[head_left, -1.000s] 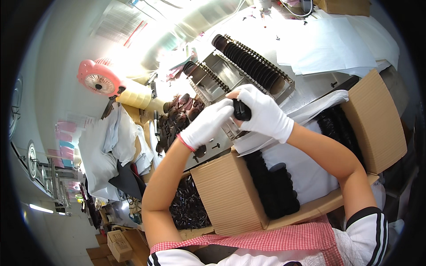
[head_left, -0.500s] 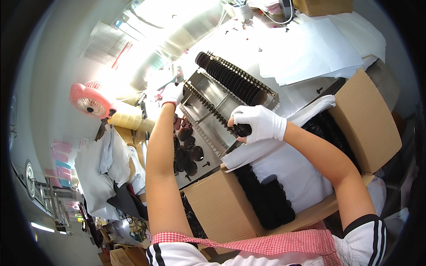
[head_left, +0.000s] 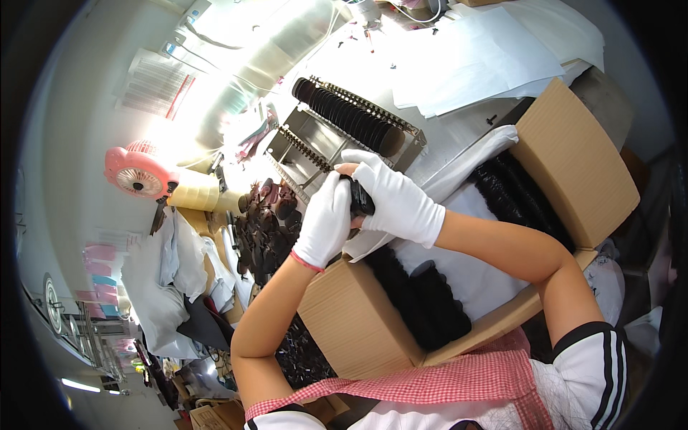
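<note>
My left hand (head_left: 322, 225) and my right hand (head_left: 398, 198), both in white gloves with bare fingertips, meet in the middle of the view. Between them is a small stack of glossy dark lenses (head_left: 362, 198), gripped from both sides. Just beyond my hands sits a metal rack (head_left: 294, 170) with toothed rails. A row of dark oval lenses (head_left: 351, 118) stands on edge along its far side. Below my right forearm, an open cardboard box (head_left: 358, 326) contains packed rows of black lenses (head_left: 437, 308) with white paper (head_left: 466, 251) between them.
To the left of my hands lies a heap of loose dark lenses (head_left: 261, 229). A pink fan (head_left: 140, 175) and a yellow roll (head_left: 195, 192) stand farther left. White paper sheets (head_left: 473, 64) cover the far right of the table. The box's raised flap (head_left: 577, 165) stands at the right.
My left hand has come back from the rack's far left end to join my right hand at the lenses. My right hand has shifted slightly left. The head view has shifted.
</note>
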Demonstrator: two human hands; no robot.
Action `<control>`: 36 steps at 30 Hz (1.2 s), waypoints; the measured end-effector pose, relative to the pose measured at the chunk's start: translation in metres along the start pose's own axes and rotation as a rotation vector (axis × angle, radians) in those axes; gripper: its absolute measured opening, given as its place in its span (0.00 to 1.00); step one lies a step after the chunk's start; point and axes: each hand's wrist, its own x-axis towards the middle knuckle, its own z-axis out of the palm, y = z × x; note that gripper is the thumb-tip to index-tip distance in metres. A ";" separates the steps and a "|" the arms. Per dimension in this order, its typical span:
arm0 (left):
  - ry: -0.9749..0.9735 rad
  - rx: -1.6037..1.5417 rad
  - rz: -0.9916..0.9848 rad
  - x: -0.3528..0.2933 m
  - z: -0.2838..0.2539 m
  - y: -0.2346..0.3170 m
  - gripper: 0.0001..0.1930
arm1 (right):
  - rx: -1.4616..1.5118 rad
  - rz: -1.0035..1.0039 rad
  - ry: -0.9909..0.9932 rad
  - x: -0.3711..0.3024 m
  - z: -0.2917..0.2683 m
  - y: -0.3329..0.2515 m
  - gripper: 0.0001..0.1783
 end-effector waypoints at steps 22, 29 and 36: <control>-0.079 0.265 -0.111 0.117 0.069 -0.005 0.17 | 0.144 0.458 -0.093 -0.023 -0.086 0.111 0.25; 0.011 0.446 0.120 0.113 0.068 0.011 0.07 | 0.067 0.459 -0.043 -0.022 -0.086 0.102 0.27; -0.126 0.733 -0.330 0.057 0.050 0.023 0.20 | 0.032 0.170 0.122 -0.037 -0.082 0.048 0.35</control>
